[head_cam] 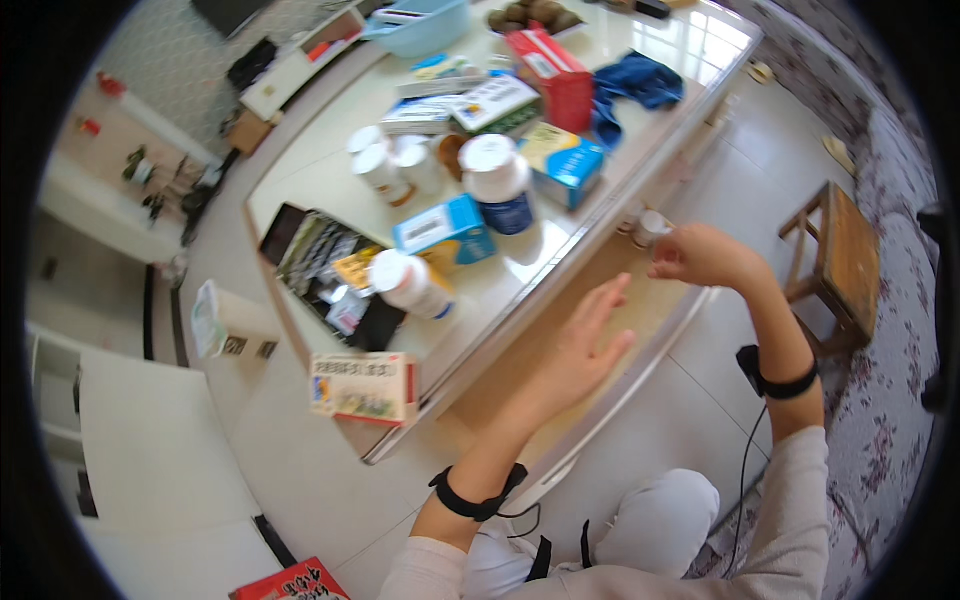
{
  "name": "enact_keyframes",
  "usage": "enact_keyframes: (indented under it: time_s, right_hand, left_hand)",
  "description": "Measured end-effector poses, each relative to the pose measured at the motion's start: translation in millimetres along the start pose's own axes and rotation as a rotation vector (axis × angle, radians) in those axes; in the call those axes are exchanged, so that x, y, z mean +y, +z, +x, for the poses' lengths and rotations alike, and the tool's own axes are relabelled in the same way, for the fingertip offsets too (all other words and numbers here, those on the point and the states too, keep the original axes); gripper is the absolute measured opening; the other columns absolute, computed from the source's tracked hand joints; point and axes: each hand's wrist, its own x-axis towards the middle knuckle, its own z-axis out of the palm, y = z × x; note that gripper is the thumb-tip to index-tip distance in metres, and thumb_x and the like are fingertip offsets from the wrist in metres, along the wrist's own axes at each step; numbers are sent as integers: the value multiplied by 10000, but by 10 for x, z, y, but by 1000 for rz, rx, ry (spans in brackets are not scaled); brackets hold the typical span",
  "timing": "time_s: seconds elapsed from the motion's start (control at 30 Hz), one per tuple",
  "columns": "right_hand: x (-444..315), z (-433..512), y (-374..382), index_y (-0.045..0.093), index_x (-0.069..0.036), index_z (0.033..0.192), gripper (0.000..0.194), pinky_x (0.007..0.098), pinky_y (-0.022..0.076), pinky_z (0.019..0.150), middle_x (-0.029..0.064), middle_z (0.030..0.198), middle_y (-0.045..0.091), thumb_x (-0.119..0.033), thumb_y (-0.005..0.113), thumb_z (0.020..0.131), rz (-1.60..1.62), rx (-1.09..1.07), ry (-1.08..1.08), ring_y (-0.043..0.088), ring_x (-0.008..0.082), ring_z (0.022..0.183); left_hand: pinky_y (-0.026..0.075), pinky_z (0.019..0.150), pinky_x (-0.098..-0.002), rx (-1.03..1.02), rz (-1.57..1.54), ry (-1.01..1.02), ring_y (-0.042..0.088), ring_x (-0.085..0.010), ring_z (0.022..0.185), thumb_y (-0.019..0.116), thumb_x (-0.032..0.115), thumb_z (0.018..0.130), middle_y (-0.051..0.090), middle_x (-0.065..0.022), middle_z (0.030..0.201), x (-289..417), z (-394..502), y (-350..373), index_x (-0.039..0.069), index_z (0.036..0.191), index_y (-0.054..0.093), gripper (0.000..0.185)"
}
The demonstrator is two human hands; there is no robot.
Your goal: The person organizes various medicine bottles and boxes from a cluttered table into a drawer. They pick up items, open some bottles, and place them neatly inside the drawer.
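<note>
My left hand (581,356) hovers over a pulled-out drawer (517,367) below the tabletop, its fingers apart and nothing in it. Further along the drawer is my right hand (701,255), fingers curled, close to two white-capped bottles (649,227) at the drawer's far end. Whether those fingers touch a bottle is hidden. On the table (307,161) above stand a large white bottle with a blue label (499,184), a smaller white bottle (412,285) and a blue, white and yellow box (442,232). A cream and red box (364,388) lies at the near corner.
A black tray (330,270) of small packets sits at the table's left. Behind are white bottles (379,169), medicine boxes (495,103), a red box (551,79), a blue cloth (637,82) and a basin (416,30). A wooden stool (844,262) stands beside the floral sofa (892,360).
</note>
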Motion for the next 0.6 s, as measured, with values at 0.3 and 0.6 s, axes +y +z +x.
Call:
enact_keyframes:
  time_s: [0.3, 0.6]
  right_hand:
    - [-1973, 46, -1150, 664, 8, 899, 253, 341, 480, 645, 97, 743, 638, -238, 697, 949, 145, 208, -341, 595, 196, 686]
    - [-2788, 1778, -728, 607, -123, 1315, 466, 429, 549, 927, 173, 1288, 588, -212, 737, 876, -431, 417, -401, 649, 354, 1109]
  left_hand:
    - [514, 965, -333, -140, -55, 6, 600, -195, 1199, 575, 155, 1015, 533, -104, 1410, 923, -648, -909, 81, 1495, 459, 499]
    - [496, 951, -331, 181, 41, 132, 626, -201, 1137, 593, 123, 990, 585, -121, 1321, 670, -950, -967, 27, 1425, 500, 455]
